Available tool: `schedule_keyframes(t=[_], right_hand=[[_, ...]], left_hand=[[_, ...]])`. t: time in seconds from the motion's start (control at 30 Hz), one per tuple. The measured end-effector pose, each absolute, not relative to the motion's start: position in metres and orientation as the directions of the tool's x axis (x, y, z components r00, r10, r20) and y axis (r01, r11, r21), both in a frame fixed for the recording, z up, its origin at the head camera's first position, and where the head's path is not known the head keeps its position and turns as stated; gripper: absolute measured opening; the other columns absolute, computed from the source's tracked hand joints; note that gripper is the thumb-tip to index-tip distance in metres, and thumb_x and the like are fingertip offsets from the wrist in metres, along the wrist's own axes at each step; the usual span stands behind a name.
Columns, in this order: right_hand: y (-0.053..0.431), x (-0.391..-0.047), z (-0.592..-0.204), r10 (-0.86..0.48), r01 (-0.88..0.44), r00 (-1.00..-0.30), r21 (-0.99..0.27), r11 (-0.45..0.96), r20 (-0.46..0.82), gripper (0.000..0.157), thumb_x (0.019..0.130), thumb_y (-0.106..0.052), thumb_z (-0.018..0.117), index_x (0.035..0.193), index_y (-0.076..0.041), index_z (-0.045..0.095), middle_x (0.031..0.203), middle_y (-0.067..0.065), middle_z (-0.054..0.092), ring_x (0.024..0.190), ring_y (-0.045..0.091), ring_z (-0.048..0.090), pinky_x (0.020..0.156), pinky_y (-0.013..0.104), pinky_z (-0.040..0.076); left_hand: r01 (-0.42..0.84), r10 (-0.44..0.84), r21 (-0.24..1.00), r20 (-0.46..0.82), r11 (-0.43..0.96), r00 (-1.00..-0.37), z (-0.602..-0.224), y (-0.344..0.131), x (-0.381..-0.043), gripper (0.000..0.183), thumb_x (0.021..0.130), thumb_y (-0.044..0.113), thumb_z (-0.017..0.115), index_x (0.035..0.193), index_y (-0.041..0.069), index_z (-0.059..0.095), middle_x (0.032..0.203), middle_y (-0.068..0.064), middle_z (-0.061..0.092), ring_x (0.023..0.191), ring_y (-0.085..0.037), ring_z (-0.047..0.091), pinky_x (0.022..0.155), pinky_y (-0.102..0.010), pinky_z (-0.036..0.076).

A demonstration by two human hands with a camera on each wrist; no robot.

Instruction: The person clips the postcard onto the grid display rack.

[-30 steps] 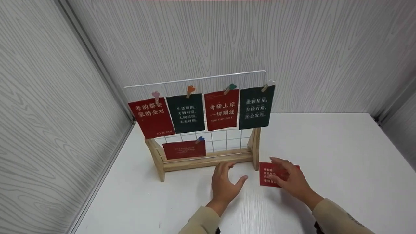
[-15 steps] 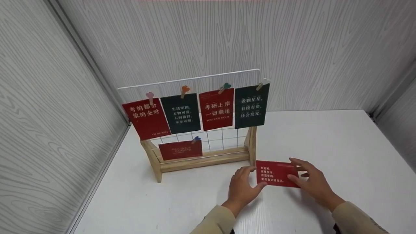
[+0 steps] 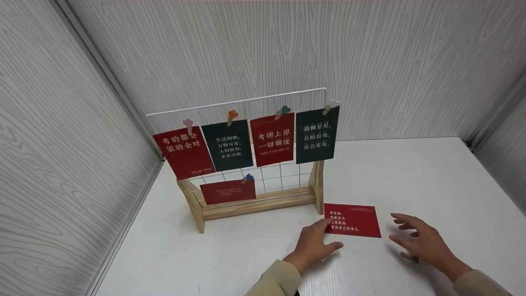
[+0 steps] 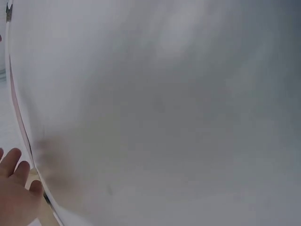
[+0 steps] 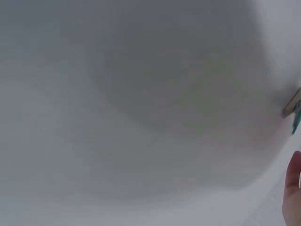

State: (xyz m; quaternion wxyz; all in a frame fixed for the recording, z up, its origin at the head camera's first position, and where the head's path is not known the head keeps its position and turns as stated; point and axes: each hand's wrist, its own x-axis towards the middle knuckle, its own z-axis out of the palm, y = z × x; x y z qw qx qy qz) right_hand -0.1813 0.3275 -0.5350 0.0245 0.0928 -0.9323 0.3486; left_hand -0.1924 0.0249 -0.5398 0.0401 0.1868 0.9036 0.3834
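A red card (image 3: 357,224) with white writing lies flat on the table, right of the rack's foot. My left hand (image 3: 311,246) is at its left edge, the straight fingers overlapping the card and the thumb spread away. In the left wrist view, the fingers of my left hand (image 4: 19,183) show extended. To the right of the card, my right hand (image 3: 427,244) hovers with its fingers apart and loosely bent, holding nothing. Just below its thumb is a small clothespin (image 3: 409,257), partly hidden by the hand. The right wrist view shows the wooden clothespin (image 5: 292,106) with a teal part.
A white wire grid rack on a wooden base (image 3: 259,209) stands left of the hands. Red and dark green cards (image 3: 317,135) hang along it from heart-topped clothespins. A smaller red card (image 3: 228,192) hangs lower, under a blue heart clothespin (image 3: 248,177). Wood-patterned walls (image 3: 246,45) enclose the table.
My right hand has let go of the red card's right end and moved right, to the clothespin. My left hand has moved right to the card's left edge. The card now lies on the table.
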Motion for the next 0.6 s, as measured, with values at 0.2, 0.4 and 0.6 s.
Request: schedule_keyframes(t=[0.2,0.4,0.6], right_hand=[[0.345,-0.168,-0.54,-0.173,-0.2,-0.98,-0.613,0.764,0.103,0.062,0.078,-0.043,0.076,0.13,-0.015,0.056,0.116,0.004,0.063,0.094,0.015,0.058,0.075,0.028,0.05],[0.352,-0.158,-0.545,-0.157,-0.18,-0.983,-0.598,0.781,0.091,0.057,0.074,-0.046,0.079,0.119,-0.015,0.062,0.109,-0.002,0.063,0.087,0.008,0.056,0.072,0.025,0.05],[0.356,-0.152,-0.548,-0.169,-0.179,-0.983,-0.586,0.79,0.073,0.047,0.068,-0.038,0.085,0.106,-0.018,0.065,0.102,-0.006,0.062,0.082,0.006,0.054,0.07,0.022,0.05]], left_hand=[[0.317,0.39,0.635,0.027,0.704,-0.92,-0.541,0.02,-0.191,0.063,0.083,0.039,0.073,0.137,0.016,0.05,0.139,-0.002,0.05,0.131,-0.019,0.04,0.103,-0.034,0.033],[0.282,0.348,0.648,0.028,0.707,-0.937,-0.54,0.016,-0.187,0.056,0.084,0.032,0.073,0.134,0.015,0.054,0.134,0.001,0.054,0.13,-0.017,0.042,0.103,-0.034,0.034],[0.324,0.333,0.64,0.11,0.697,-0.936,-0.54,0.011,-0.185,0.04,0.085,0.019,0.073,0.124,0.015,0.064,0.116,0.008,0.065,0.123,-0.015,0.049,0.102,-0.035,0.036]])
